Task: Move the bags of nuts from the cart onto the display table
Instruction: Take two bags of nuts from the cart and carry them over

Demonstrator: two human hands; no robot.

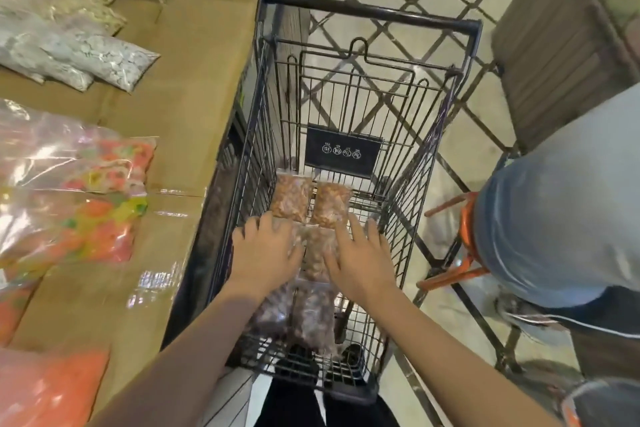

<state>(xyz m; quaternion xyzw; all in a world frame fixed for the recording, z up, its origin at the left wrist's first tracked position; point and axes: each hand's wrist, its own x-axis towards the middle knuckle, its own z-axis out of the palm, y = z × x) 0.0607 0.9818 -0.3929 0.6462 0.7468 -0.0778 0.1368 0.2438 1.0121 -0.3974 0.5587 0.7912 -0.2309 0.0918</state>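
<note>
While both the left hand and right hand lie spread, fingers straight, on clear plastic bags of brown nuts in the black wire cart, pickup is beginning; next requires gripping and carrying left to the cardboard-covered display table.

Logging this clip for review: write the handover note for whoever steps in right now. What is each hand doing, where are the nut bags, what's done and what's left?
Left hand: flat, fingers spread, resting on the middle bags in the cart, not gripping.
Right hand: same, laid flat on the middle bags.
Nut bags: all inside the cart basket; two orange-brown bags at the far end, darker bags nearest the person.
Display table: on the left, holding pale and colourful bags; no nut bags visible there.
Done: nothing visibly moved.
Left: grip bags, lift them over the cart's side, set them on the table.
</note>
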